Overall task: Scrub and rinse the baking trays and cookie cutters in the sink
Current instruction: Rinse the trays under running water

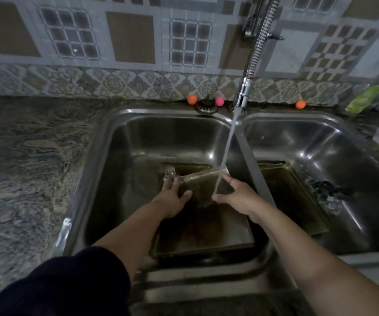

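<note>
A small dark-gold baking tray (201, 184) is held tilted under the running water over the left sink basin (124, 142). My left hand (176, 198) grips its left edge and my right hand (236, 193) grips its right edge. Under it lies a larger dark baking tray (206, 233) on the basin floor. Another gold-rimmed tray (291, 197) rests in the right basin (320, 137), with several dark cookie cutters (326, 190) beside it.
The spring-neck faucet (241, 99) pours a stream down onto the held tray. A marbled stone counter (24, 156) lies to the left. Orange and pink balls (192, 99) sit behind the sink, and a green bag (364, 98) is at the far right.
</note>
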### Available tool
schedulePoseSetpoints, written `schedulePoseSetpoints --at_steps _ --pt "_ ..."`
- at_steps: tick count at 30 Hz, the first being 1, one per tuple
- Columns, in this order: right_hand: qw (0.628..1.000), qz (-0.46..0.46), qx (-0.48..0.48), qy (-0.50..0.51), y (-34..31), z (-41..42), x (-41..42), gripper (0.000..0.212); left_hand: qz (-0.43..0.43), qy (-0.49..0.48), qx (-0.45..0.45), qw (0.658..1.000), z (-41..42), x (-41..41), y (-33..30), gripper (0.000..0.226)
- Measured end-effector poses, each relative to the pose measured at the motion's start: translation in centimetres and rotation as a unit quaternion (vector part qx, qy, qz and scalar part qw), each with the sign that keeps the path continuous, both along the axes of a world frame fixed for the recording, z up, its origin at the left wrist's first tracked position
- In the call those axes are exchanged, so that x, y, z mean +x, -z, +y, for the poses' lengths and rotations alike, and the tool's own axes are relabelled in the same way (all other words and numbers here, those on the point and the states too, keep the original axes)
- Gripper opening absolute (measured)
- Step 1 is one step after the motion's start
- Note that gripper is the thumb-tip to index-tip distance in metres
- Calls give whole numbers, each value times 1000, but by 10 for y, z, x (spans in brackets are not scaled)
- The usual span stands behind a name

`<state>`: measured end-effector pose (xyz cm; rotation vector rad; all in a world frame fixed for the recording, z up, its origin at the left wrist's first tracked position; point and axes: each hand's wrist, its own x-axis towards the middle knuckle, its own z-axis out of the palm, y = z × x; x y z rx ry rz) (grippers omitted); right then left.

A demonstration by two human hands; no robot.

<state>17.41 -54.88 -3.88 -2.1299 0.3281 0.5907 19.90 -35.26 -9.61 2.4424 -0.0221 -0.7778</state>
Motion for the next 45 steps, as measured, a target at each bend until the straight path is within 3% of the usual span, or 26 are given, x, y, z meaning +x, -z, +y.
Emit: schedulePoseSetpoints --at_steps 4,9,12,15,17,22,26,29,31,33,35,37,41,45 --pt "999 -14 37 -3 -3 -5 -2 80 13 -132 -137 982 11 -12 -29 70" --pt "997 -68 30 1 -3 6 12 77 27 -294 -341 893 19 -34 -47 67" --pt "985 -74 -120 -97 1 19 24 74 -55 -329 -387 860 21 -41 -45 59" --pt "916 -120 -329 -197 5 44 20 61 -123 -339 -419 833 22 -44 -47 51" --pt "900 -169 -338 -217 10 68 8 62 -161 -344 -421 824 21 -44 -53 50" --pt "867 -276 -275 -311 12 112 1 71 -214 -340 -444 801 13 -44 -62 50" --pt "934 -269 -168 -166 -7 110 44 53 -311 -293 -369 825 10 -43 -64 51" --pt "961 -234 -140 -55 -18 99 70 57 -360 -225 -315 849 2 -49 -66 52" --pt "968 -251 -7 25 -30 97 76 61 -404 -161 -241 868 -6 -54 -69 55" --pt "951 -268 129 80 -43 93 79 68 -456 -105 -155 870 -11 -56 -69 57" --pt "940 -200 248 119 -51 84 81 78 -473 -65 -87 874 -12 -55 -68 62" --pt "915 -114 344 179 -58 73 77 68 -459 -21 -20 888 -14 -54 -68 77" --pt "846 -104 452 262 -63 52 69 47 -458 41 57 886 -25 -53 -77 90" --pt "780 -138 520 320 -62 34 62 42 -442 84 76 890 -39 -58 -79 89"
